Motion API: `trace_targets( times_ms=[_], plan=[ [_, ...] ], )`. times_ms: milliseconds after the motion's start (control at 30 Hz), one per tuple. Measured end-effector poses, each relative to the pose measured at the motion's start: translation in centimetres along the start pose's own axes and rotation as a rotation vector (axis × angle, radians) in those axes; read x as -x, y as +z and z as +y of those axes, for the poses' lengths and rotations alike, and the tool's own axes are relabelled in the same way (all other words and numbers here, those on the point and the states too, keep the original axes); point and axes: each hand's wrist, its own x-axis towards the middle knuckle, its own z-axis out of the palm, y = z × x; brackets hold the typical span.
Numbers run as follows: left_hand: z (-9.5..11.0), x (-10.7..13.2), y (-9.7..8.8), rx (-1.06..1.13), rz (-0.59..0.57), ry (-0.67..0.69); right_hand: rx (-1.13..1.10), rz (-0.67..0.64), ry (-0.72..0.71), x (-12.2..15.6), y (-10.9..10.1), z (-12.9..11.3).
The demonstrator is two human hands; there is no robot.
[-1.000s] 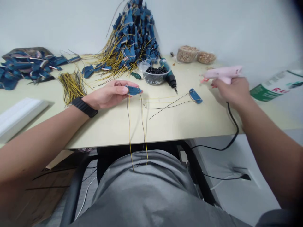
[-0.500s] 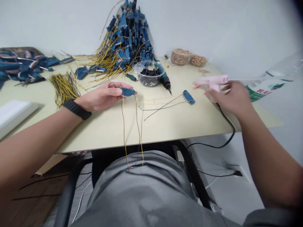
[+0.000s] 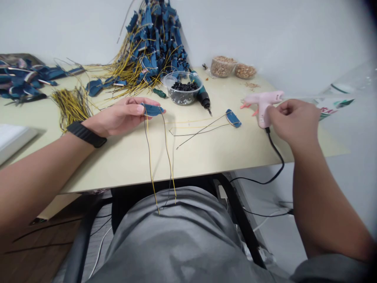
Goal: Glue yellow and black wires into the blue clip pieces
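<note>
My left hand (image 3: 125,114) pinches a blue curved piece (image 3: 153,110) between thumb and fingers over the table. From the piece, thin black and yellow wires hang past the table edge to my lap. On the right, my right hand (image 3: 297,120) is closed at the back of the handle of a pink glue gun (image 3: 263,107), whose nozzle points left. The exact grip is partly hidden by the hand. Between the hands a second blue piece (image 3: 233,118) lies on the table, its black and yellow wires stretching left.
A heap of blue wired pieces (image 3: 156,43) stands against the wall. Before it are a clear tub (image 3: 183,96) of black bits and a power driver (image 3: 204,98). A wire bundle (image 3: 70,106) and pliers (image 3: 31,98) lie left. The gun's black cord (image 3: 278,151) runs over the table edge.
My right hand has shifted its hold from around the glue gun to the back of its handle, and the gun now stands more upright. The left hand keeps its blue piece.
</note>
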Motion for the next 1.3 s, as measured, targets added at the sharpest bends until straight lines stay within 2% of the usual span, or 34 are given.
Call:
trace_targets(
  times_ms=[167, 333, 400, 500, 567, 633, 767, 900, 1000, 1100, 1300],
  plan=[
    [-0.2, -0.1, -0.4, -0.003, 0.008, 0.001, -0.017, -0.041, 0.035, 0.6, -0.4, 0.9],
    [0.0, -0.1, -0.1, -0.009, 0.034, -0.019, -0.028, -0.077, -0.051, 1.6, -0.6, -0.8],
    [0.2, -0.1, -0.1, -0.012, 0.042, -0.027, -0.017, -0.147, -0.093, 1.3, -0.2, -2.0],
    [0.5, 0.0, -0.2, -0.028, 0.048, -0.025, 0.013, -0.317, -0.154, 0.2, 1.0, -3.4],
    [0.9, 0.1, -0.1, -0.040, 0.043, -0.018, 0.023, -0.429, -0.194, -0.8, 1.9, -3.8],
    [1.3, 0.1, 0.0, -0.035, 0.025, -0.002, 0.044, -0.485, -0.183, -1.6, 2.8, -3.9],
    [2.1, 0.3, 0.6, -0.018, 0.024, 0.060, -0.004, -0.495, -0.152, -2.4, 3.3, -4.0],
    [3.2, 1.0, 1.2, -0.027, 0.066, 0.087, -0.099, -0.496, -0.196, -2.0, 2.1, -5.0],
    [4.1, 1.3, 1.8, 0.004, 0.045, 0.129, -0.136, -0.494, -0.254, -1.7, 1.6, -6.7],
    [4.9, 1.4, 2.8, 0.040, -0.033, 0.148, -0.145, -0.503, -0.340, -1.5, 2.0, -9.4],
    [6.3, 1.8, 4.5, 0.089, -0.252, 0.161, -0.096, -0.560, -0.594, -0.9, 4.1, -17.5]
  ],
)
